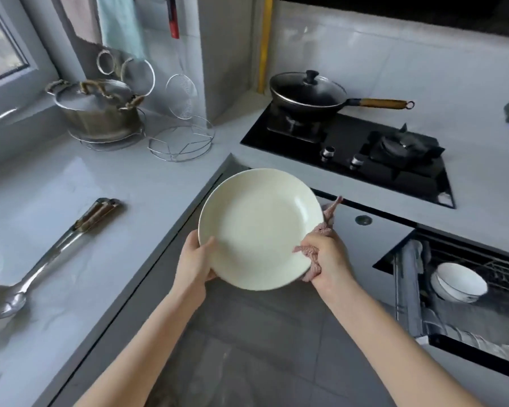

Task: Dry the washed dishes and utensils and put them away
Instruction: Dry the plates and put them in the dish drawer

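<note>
**Cream round ceramic plate [260, 229] held up in both hands, cloth at its rim**

The plate is in the air just off the corner of the pale grey stone surface [71, 186]. It is tilted so its hollow faces the camera, with the dark tiled floor [247, 333] beneath it. The left hand [196, 264] grips the lower left rim, with the thumb curled over the inner face and the fingers hidden behind. The right hand [325, 259] is closed round a crumpled pink cloth [309, 249] and holds it against the plate's lower right rim. More of the cloth sticks out behind the plate's right edge.

A long steel ladle [50, 258] with a dark handle lies on the surface to the left, well apart from the plate. Farther back a lidded steel pot [97, 110] stands on a wire stand, with a round wire trivet [181, 142] beside it. A black lidded frying pan [306, 89] with a wooden handle sits on the left burner of the black gas hob [409, 177]. At lower right a drawer rack [406, 277] stands pulled out, with a white bowl [459, 282] in it.
</note>
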